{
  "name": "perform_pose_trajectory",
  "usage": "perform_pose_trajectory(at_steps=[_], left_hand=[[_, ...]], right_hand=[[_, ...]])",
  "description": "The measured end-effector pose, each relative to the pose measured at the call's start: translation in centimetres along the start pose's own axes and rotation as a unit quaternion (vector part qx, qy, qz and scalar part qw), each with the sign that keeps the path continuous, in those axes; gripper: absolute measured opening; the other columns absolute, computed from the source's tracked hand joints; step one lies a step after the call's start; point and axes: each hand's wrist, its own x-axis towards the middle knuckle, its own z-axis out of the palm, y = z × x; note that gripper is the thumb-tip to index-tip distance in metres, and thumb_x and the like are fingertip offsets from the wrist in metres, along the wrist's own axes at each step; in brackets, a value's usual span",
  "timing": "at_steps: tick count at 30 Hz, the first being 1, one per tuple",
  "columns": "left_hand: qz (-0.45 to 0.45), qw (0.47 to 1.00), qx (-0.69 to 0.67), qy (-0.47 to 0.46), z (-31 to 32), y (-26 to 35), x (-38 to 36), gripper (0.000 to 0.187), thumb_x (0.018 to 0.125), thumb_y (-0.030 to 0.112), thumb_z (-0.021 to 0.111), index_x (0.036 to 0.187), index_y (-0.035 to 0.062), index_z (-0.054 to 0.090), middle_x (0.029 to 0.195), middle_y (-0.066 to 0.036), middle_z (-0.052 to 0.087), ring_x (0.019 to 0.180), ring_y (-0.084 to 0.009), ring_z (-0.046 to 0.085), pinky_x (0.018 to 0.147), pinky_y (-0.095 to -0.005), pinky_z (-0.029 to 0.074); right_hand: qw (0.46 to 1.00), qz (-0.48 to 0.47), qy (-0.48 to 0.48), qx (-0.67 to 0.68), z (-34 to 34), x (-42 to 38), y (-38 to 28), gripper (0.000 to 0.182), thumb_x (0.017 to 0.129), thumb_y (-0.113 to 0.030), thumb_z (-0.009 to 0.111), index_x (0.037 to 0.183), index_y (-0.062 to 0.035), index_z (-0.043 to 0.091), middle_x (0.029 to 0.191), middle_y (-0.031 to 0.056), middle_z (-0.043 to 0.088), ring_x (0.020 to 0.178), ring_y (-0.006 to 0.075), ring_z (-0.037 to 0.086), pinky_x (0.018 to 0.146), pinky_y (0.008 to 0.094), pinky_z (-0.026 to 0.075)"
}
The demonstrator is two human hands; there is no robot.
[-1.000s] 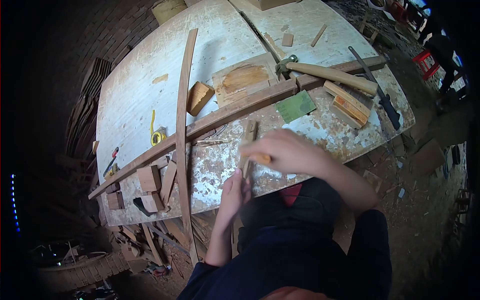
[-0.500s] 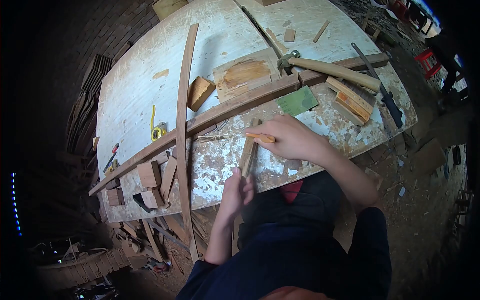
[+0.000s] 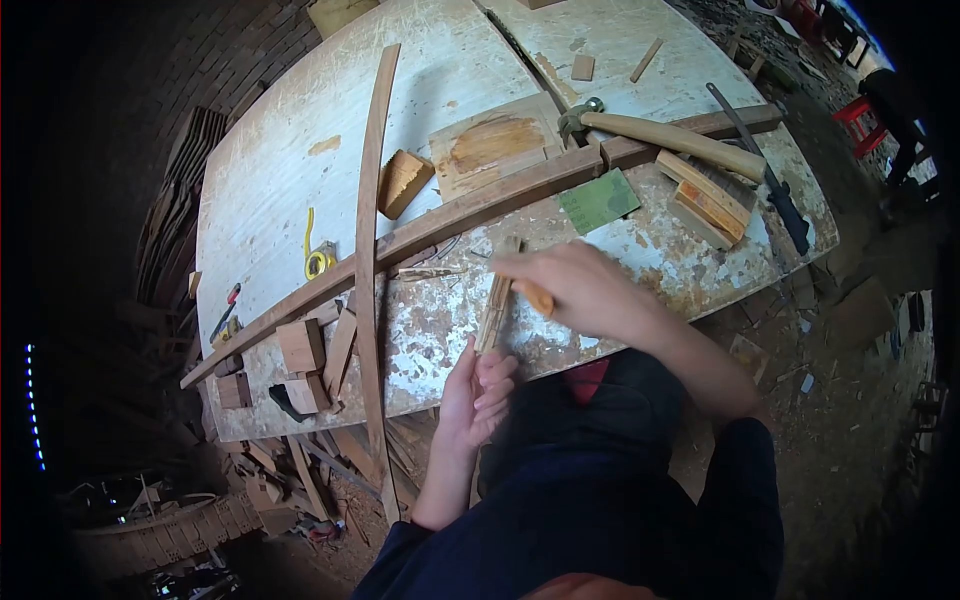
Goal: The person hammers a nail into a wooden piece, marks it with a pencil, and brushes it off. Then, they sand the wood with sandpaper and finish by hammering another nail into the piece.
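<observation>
My left hand (image 3: pixel 478 392) is wrapped round the lower end of a small wooden stick (image 3: pixel 494 312) near the table's front edge. Over the upper part of that stick is my right hand (image 3: pixel 572 288), its fingers closed on an orange-handled tool (image 3: pixel 537 297). The tool's working end is hidden by the hand. Beyond the hands lie a thin wood sliver (image 3: pixel 428 272) and a green sheet (image 3: pixel 600 202).
Across the worn table (image 3: pixel 270 165) runs a long wooden beam (image 3: pixel 480 208), crossed by a curved strip (image 3: pixel 367 220). Around them are a hammer (image 3: pixel 680 143), a saw (image 3: pixel 757 150), wood blocks (image 3: pixel 300 347) and a tape measure (image 3: pixel 320 262).
My right hand has turned, and the orange handle now points more downward. The left hand's fingers have shifted and show more of the palm side. The stick has rolled slightly.
</observation>
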Motion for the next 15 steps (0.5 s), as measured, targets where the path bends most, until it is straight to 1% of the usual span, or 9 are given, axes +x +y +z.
perform_pose_trajectory(at_steps=[2, 3, 6, 7, 8, 10, 11, 14, 15], left_hand=[[0.007, 1.000, -0.001, 0.008, 0.7, -0.2, -0.4, 0.047, 0.122, 0.048, 0.034, 0.095, 0.0125, 0.047, 0.080, -0.001, 0.045, 0.050, -0.0088, 0.042, 0.035, -0.0229, 0.033], [0.006, 1.000, -0.021, 0.004, 0.6, -0.1, -0.4, 0.047, 0.122, 0.048, 0.035, 0.095, 0.0124, 0.047, 0.080, -0.001, 0.045, 0.049, -0.0090, 0.042, 0.035, -0.0230, 0.033], [0.001, 0.998, -0.065, -0.010, 0.3, -0.4, -0.2, 0.046, 0.122, 0.048, 0.035, 0.094, 0.0122, 0.046, 0.079, -0.001, 0.045, 0.049, -0.0096, 0.042, 0.035, -0.0232, 0.033], [0.000, 0.998, -0.064, -0.016, 0.6, -0.7, -0.2, 0.046, 0.122, 0.048, 0.035, 0.094, 0.0121, 0.046, 0.079, -0.002, 0.045, 0.049, -0.0098, 0.042, 0.035, -0.0233, 0.033], [0.000, 0.998, -0.062, -0.022, 0.8, -0.6, -0.1, 0.046, 0.121, 0.047, 0.036, 0.094, 0.0119, 0.046, 0.079, -0.002, 0.045, 0.049, -0.0099, 0.042, 0.035, -0.0233, 0.033], [0.017, 0.998, -0.061, 0.007, 0.5, -0.3, -0.5, 0.046, 0.121, 0.047, 0.036, 0.095, 0.0119, 0.046, 0.079, -0.002, 0.046, 0.049, -0.0100, 0.042, 0.035, -0.0235, 0.033], [0.024, 0.998, -0.061, 0.022, 0.2, -0.2, -0.6, 0.045, 0.121, 0.047, 0.036, 0.095, 0.0118, 0.046, 0.079, -0.002, 0.046, 0.049, -0.0101, 0.042, 0.034, -0.0236, 0.033], [0.016, 0.996, -0.083, 0.004, -0.6, -0.3, -0.2, 0.046, 0.121, 0.047, 0.037, 0.094, 0.0117, 0.047, 0.078, -0.002, 0.045, 0.048, -0.0102, 0.042, 0.034, -0.0237, 0.032], [0.016, 0.996, -0.085, -0.010, -0.5, -0.3, -0.1, 0.043, 0.121, 0.044, 0.038, 0.096, 0.0104, 0.047, 0.079, -0.003, 0.046, 0.048, -0.0108, 0.043, 0.035, -0.0236, 0.034]], right_hand=[[0.998, -0.046, -0.029, 0.017, 1.1, -0.6, -3.3, 0.060, 0.081, 0.003, 0.072, 0.140, -0.0064, 0.072, 0.102, 0.0227, 0.079, 0.091, 0.0387, 0.078, 0.080, 0.0510, 0.060], [0.996, -0.072, -0.043, 0.010, 1.0, -1.0, -3.5, 0.063, 0.079, 0.005, 0.072, 0.141, -0.0065, 0.071, 0.108, 0.0205, 0.080, 0.095, 0.0386, 0.079, 0.084, 0.0499, 0.062], [1.000, 0.021, 0.009, -0.019, -0.1, 1.7, 1.6, 0.064, 0.077, 0.004, 0.074, 0.140, -0.0090, 0.072, 0.114, 0.0176, 0.080, 0.099, 0.0374, 0.079, 0.089, 0.0484, 0.063], [0.998, -0.006, 0.051, -0.035, -0.2, 1.7, 1.3, 0.030, 0.085, -0.007, 0.076, 0.115, -0.0048, 0.078, 0.097, 0.0153, 0.080, 0.094, 0.0372, 0.080, 0.082, 0.0517, 0.063], [0.998, -0.037, 0.031, -0.037, 0.3, 1.3, 0.2, 0.039, 0.083, -0.004, 0.076, 0.123, -0.0059, 0.076, 0.097, 0.0170, 0.079, 0.094, 0.0377, 0.079, 0.082, 0.0513, 0.062], [0.995, -0.099, -0.012, -0.029, 1.2, 0.1, -3.4, 0.060, 0.079, 0.003, 0.075, 0.138, -0.0082, 0.073, 0.097, 0.0205, 0.078, 0.094, 0.0389, 0.077, 0.083, 0.0503, 0.060], [0.993, -0.032, -0.103, 0.039, 0.3, 0.5, -3.3, 0.055, 0.081, 0.001, 0.075, 0.135, -0.0080, 0.075, 0.097, 0.0197, 0.078, 0.093, 0.0395, 0.077, 0.084, 0.0504, 0.060], [1.000, -0.007, -0.016, -0.023, 0.6, 2.1, 1.3, 0.048, 0.084, -0.004, 0.074, 0.132, -0.0111, 0.078, 0.100, 0.0186, 0.079, 0.094, 0.0404, 0.078, 0.085, 0.0496, 0.062], [0.999, 0.000, 0.014, -0.047, 0.5, 2.4, 2.2, 0.046, 0.085, -0.006, 0.074, 0.131, -0.0121, 0.079, 0.101, 0.0183, 0.079, 0.094, 0.0406, 0.078, 0.085, 0.0494, 0.062]])
